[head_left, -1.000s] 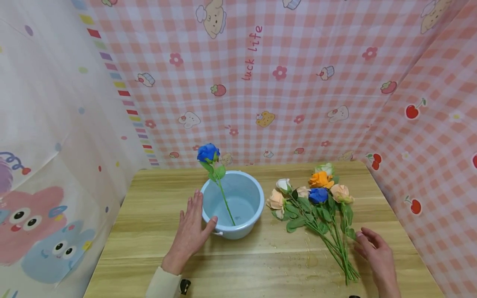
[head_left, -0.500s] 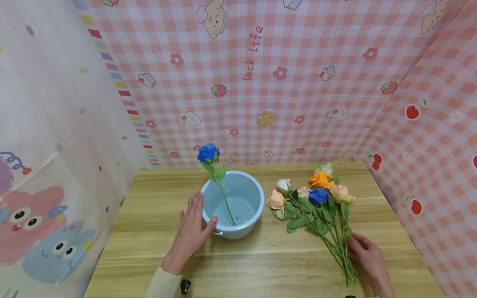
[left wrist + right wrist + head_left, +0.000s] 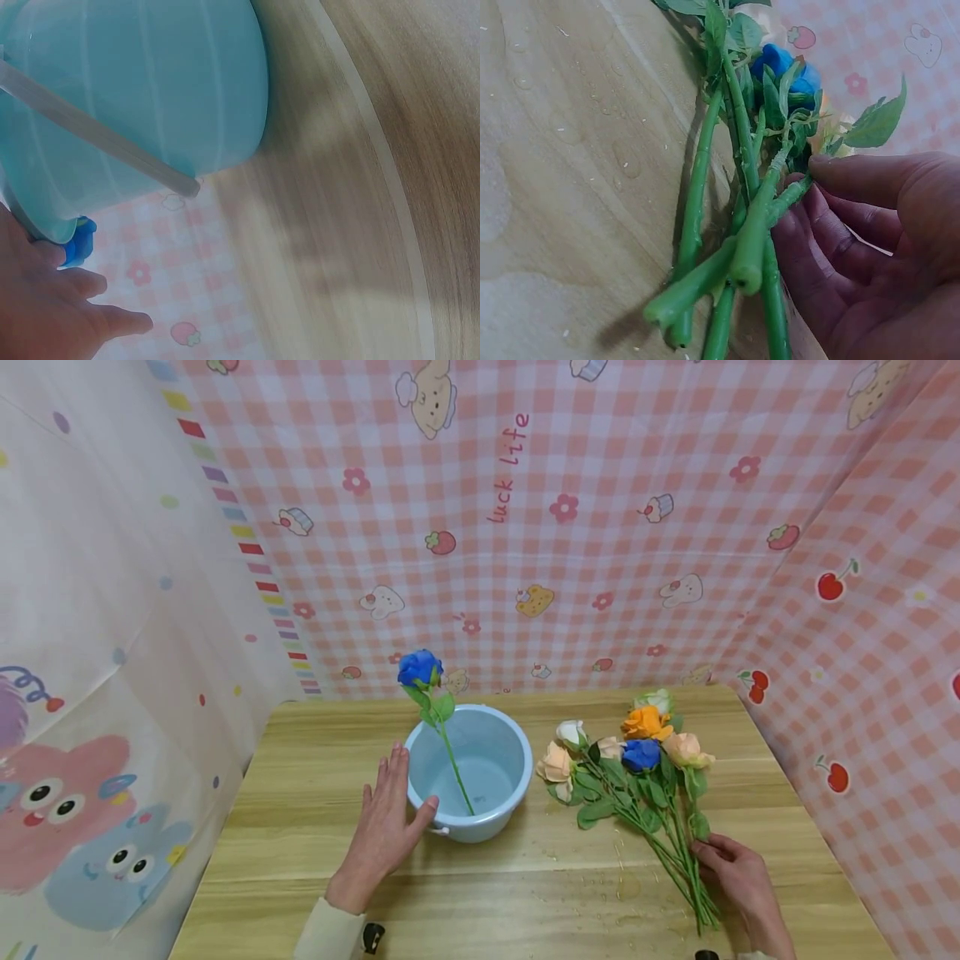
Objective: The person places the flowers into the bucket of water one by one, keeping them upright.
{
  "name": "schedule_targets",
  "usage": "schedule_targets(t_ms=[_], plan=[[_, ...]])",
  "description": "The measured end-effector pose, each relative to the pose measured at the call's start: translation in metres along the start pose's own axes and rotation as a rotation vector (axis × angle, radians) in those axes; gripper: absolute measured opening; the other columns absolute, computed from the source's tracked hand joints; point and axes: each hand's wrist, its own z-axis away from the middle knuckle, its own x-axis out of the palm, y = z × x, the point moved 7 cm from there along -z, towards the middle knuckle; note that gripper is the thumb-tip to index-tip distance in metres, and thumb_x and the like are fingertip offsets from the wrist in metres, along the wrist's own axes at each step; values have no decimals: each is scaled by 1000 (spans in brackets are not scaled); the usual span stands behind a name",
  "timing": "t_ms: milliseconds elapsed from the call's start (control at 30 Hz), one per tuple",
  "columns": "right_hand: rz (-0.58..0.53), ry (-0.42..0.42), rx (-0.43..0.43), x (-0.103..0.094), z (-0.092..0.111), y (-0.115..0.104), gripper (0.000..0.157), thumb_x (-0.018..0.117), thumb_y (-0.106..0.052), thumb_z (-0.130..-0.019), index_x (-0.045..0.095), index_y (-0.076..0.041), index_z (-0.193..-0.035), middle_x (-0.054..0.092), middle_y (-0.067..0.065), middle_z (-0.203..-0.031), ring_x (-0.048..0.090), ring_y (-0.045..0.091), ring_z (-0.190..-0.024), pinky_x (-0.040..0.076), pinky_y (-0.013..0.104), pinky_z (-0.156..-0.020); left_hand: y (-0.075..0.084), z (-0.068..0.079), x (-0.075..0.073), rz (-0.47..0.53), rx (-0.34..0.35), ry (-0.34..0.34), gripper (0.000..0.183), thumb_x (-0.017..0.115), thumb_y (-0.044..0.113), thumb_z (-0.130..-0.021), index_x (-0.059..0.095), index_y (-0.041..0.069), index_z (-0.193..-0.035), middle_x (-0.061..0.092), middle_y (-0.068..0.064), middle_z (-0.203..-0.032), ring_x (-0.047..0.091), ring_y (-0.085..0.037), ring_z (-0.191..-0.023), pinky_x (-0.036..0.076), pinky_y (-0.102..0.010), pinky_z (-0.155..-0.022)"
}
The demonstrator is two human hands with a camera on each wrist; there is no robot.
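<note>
A light-blue bucket (image 3: pixel 468 831) stands on the table with one blue rose (image 3: pixel 420 668) leaning in it, its bloom above the far left rim. My left hand (image 3: pixel 382 827) rests on the bucket's left rim, fingers straight and thumb over the front edge. In the left wrist view the bucket's side (image 3: pixel 165 90) shows beside the fingers. To the right lies a bunch of roses (image 3: pixel 637 793) in peach, white, orange and blue, stems crossing toward me. My right hand (image 3: pixel 738 877) pinches a green rose stem (image 3: pixel 787 199) at the bunch's right side between thumb and fingers.
Water drops (image 3: pixel 618 881) wet the table (image 3: pixel 480 910) in front of the bunch. Printed cloth (image 3: pixel 480 568) hangs close behind the table and along both sides. The bucket's pale handle (image 3: pixel 97 135) hangs down its side.
My right hand has moved left to the stems and now pinches one. The left hand, the bucket and the blue rose in it have stayed put.
</note>
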Motion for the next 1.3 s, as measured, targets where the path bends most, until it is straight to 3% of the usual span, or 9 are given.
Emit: schedule_targets(t_ms=[333,533,600,733,1300], plan=[[0,7,-53,-6,7,-15,48,64,-11,-103,50,16,-139,69,-11,-92,66,1,-83,59,23,-76,1,0,-2,9,3,2,91,47,59,-104,9,5,-166,4,-11,-174,9,-39,-158,16,-72,-118],[-140,46,-79,-14,13,-26,16,69,-9,-100,70,-14,-115,68,-14,-88,67,0,-83,59,22,-72,1,0,-3,13,10,12,91,49,57,-104,10,4,-166,4,-11,-174,9,-39,-158,16,-72,-118],[-194,63,-115,-17,14,-31,16,69,-6,-99,71,-21,-106,70,-15,-87,68,0,-82,59,21,-70,1,0,-3,13,12,16,91,50,56,-104,10,4,-166,4,-12,-174,9,-39,-158,16,-72,-117],[-281,91,-174,-20,17,-40,19,69,-1,-98,73,-19,-103,71,-14,-86,68,-1,-81,59,20,-69,1,-1,-4,7,16,19,91,50,56,-103,11,3,-166,5,-12,-174,10,-40,-157,17,-73,-117],[-392,189,-268,-17,31,-82,12,73,-1,-94,70,-7,-104,68,-8,-88,70,2,-79,60,21,-71,-1,1,0,5,9,12,92,47,61,-103,10,6,-167,5,-11,-174,9,-39,-158,16,-72,-118]])
